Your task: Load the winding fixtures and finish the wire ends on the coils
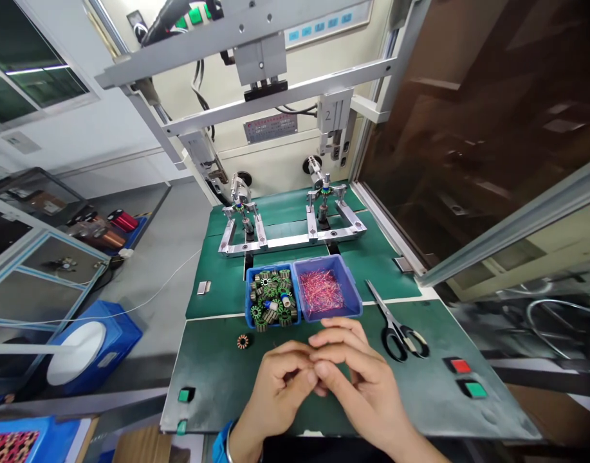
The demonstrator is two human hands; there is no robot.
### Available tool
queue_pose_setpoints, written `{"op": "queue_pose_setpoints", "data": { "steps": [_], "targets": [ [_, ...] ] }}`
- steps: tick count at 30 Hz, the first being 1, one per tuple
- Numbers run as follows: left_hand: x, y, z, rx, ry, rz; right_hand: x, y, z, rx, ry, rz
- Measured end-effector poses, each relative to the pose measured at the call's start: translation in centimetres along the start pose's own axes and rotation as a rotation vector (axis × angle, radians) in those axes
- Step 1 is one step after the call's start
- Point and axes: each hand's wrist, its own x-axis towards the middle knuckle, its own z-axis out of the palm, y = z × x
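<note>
My left hand (281, 392) and my right hand (367, 379) meet over the green work surface, thumbs and fingertips pinched together. Whatever sits between the fingertips is hidden. Left of my left hand lies a small ring-shaped motor stator (242, 341) with copper-coloured windings. Beyond the hands, a blue bin (249, 315) holds many green-and-metal stator cores, with a few blue-and-white parts on top. Beside it, a violet-blue bin (353, 299) contains a heap of thin pink and red wire pieces (322, 290). Black-handled scissors (396, 331) rest to the right of my right hand, blades pointing away.
An aluminium fixture (289, 243) with two spindles stands behind the bins, under a machine frame (275, 99). Red (460, 366) and green (475, 389) buttons sit at right; another green button (184, 395) is at left. A glass panel (468, 128) borders the right side.
</note>
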Motion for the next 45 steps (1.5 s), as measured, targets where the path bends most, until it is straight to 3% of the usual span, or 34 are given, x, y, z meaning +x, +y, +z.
{"op": "queue_pose_setpoints", "data": {
  "steps": [3,6,8,11,15,18,23,28,32,37,45],
  "targets": [
    [0.4,-0.7,0.0,-0.255,0.08,-0.07,-0.6,2.4,-3.2,-0.232,0.005,0.08],
    [1.0,-1.0,-0.1,-0.401,0.176,-0.106,-2.2,6.2,-7.1,-0.657,0.073,0.138],
    [1.4,-0.9,-0.1,-0.458,0.208,-0.125,-3.6,8.5,-9.0,-0.902,0.017,0.153],
    [1.7,-0.5,-0.1,-0.506,0.241,-0.148,-5.1,9.9,-10.0,-1.06,-0.091,0.199],
    [1.9,-0.1,0.1,-0.51,0.275,-0.166,-5.6,9.8,-9.6,-1.124,-0.093,0.361],
    [2.0,0.0,0.1,-0.517,0.286,-0.158,-5.8,10.2,-10.5,-1.005,-0.074,0.509],
    [2.4,0.2,-0.3,-0.509,0.318,-0.184,-4.4,8.9,-13.3,-0.323,0.039,0.768],
    [3.6,0.5,-0.2,-0.459,0.276,-0.232,0.0,3.9,-13.2,-0.006,-0.268,0.599],
    [5.1,0.2,0.4,-0.424,0.199,-0.25,2.7,2.8,-11.4,0.181,-0.455,0.503],
    [6.4,-0.2,1.4,-0.473,0.187,-0.326,4.3,4.0,-9.8,0.298,-0.517,0.51],
    [7.7,-0.5,1.6,-0.432,0.215,-0.404,4.7,4.8,-9.7,0.301,-0.516,0.503]
  ]
}}
